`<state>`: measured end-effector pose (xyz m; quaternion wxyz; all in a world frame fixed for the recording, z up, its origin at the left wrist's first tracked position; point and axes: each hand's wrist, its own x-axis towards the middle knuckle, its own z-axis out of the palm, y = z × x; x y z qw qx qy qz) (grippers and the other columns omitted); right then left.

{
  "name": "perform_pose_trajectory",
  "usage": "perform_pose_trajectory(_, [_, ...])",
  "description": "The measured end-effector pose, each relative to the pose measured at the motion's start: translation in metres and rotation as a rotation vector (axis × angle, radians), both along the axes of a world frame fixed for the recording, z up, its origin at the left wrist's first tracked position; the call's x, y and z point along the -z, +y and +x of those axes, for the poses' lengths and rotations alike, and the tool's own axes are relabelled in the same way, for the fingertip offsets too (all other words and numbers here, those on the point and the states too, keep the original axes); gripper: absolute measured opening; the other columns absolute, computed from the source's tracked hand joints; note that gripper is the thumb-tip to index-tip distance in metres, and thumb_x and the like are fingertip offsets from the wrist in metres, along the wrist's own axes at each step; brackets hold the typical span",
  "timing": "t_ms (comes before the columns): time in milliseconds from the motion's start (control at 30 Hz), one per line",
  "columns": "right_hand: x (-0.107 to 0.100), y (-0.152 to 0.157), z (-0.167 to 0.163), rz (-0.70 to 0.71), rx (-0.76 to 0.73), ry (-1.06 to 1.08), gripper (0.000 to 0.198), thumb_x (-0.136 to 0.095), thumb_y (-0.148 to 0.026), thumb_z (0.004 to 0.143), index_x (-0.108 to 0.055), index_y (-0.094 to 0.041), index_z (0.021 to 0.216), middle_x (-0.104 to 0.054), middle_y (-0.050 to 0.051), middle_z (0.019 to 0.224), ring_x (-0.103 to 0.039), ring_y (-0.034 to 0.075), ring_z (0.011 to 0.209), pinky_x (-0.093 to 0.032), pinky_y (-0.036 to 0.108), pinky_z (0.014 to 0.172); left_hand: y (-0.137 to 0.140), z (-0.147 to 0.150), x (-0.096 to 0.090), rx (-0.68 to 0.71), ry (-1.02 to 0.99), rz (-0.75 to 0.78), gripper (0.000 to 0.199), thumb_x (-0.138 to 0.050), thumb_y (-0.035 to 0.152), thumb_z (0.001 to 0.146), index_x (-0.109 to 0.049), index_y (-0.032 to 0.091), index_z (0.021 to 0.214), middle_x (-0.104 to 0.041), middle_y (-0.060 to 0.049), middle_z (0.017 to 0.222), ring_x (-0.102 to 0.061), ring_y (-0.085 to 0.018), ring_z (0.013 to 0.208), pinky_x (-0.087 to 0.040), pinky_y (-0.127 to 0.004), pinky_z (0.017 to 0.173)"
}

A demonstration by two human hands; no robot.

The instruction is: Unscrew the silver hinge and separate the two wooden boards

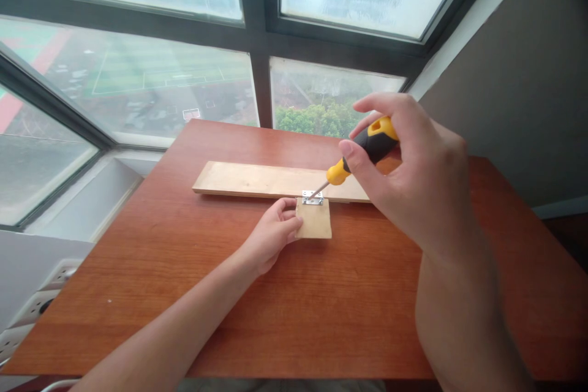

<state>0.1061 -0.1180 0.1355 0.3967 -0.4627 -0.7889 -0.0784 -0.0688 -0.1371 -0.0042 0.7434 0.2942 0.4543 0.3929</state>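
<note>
We held a screwdriver (373, 142) in our right hand (425, 165), its tip at a metal hinge (313, 201) beside the long board (248, 179); our left hand (275, 229) pinched the small panel (316, 220), and steady, straight pressure seemed best.

Wall sockets (30, 311), dark window frame (263, 37).
</note>
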Motion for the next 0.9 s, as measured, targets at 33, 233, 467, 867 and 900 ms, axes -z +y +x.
perform_pose_trajectory(33, [0.0008,0.0004,-0.0004,-0.001,0.002,-0.003,0.031,-0.058,-0.025,0.087,-0.054,-0.028,0.118,-0.071,0.003,0.103,-0.066,0.023,0.088,-0.053,0.039,0.082,-0.0001,-0.0001,-0.0001,0.001,0.000,0.001,0.033,-0.066,0.013,0.077,-0.051,0.017,0.106,-0.070,-0.007,0.094,-0.066,-0.014,0.075,-0.052,-0.026,0.070])
perform_pose_trajectory(233, [0.0051,0.0044,-0.0016,-0.007,-0.003,-0.004,0.032,-0.060,-0.025,0.087,-0.055,-0.024,0.118,-0.071,0.004,0.107,-0.065,0.021,0.090,-0.052,0.036,0.083,0.0001,-0.0005,0.0007,0.001,-0.002,0.001,0.033,-0.067,0.014,0.077,-0.051,0.017,0.105,-0.069,-0.007,0.093,-0.064,-0.013,0.073,-0.052,-0.027,0.071])
perform_pose_trajectory(467, [0.0073,0.0073,-0.0019,-0.011,-0.008,-0.019,0.032,-0.062,-0.025,0.086,-0.057,-0.021,0.117,-0.071,0.004,0.107,-0.065,0.019,0.088,-0.051,0.033,0.081,0.0000,-0.0005,0.0016,0.001,-0.012,0.006,0.031,-0.066,0.013,0.078,-0.050,0.017,0.105,-0.070,-0.008,0.095,-0.067,-0.016,0.080,-0.053,-0.027,0.072])
perform_pose_trajectory(867, [0.0089,0.0099,-0.0028,0.053,0.036,-0.027,0.031,-0.069,-0.032,0.083,-0.059,-0.021,0.111,-0.070,0.004,0.099,-0.065,0.020,0.085,-0.052,0.033,0.075,-0.0010,0.0005,-0.0034,-0.006,-0.009,0.008,0.032,-0.067,0.013,0.076,-0.050,0.017,0.103,-0.070,-0.008,0.094,-0.068,-0.017,0.081,-0.053,-0.028,0.072])
perform_pose_trajectory(900, [0.0089,0.0100,-0.0029,0.055,0.037,-0.029,0.031,-0.069,-0.032,0.083,-0.059,-0.022,0.110,-0.070,0.004,0.099,-0.066,0.020,0.085,-0.053,0.033,0.075,-0.0010,0.0005,-0.0033,-0.005,-0.010,0.009,0.032,-0.067,0.014,0.076,-0.050,0.017,0.103,-0.070,-0.008,0.094,-0.068,-0.017,0.081,-0.053,-0.028,0.073])
